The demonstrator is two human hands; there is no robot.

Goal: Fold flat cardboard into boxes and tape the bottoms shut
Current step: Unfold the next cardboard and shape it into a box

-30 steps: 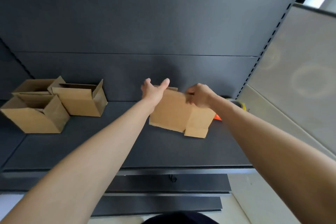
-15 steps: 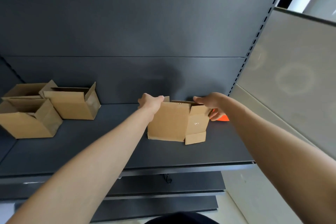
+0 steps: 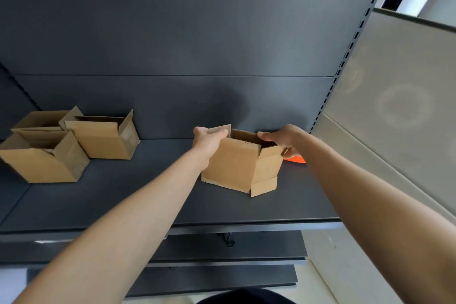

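A small brown cardboard box stands on the dark shelf, opened into a square tube with its top flaps up and one bottom flap sticking out at the lower right. My left hand grips its top left corner and flap. My right hand holds the top right edge, fingers over the rim. An orange object shows just behind the box on the right, mostly hidden.
Three folded open-topped boxes stand at the shelf's left: one in front, one behind it, one to their right. A grey panel walls the right side. Lower shelves lie below the front edge.
The box went from held flat in the air to standing on the shelf, spread open wider. Both hands shifted to its top edges. The view moved closer.
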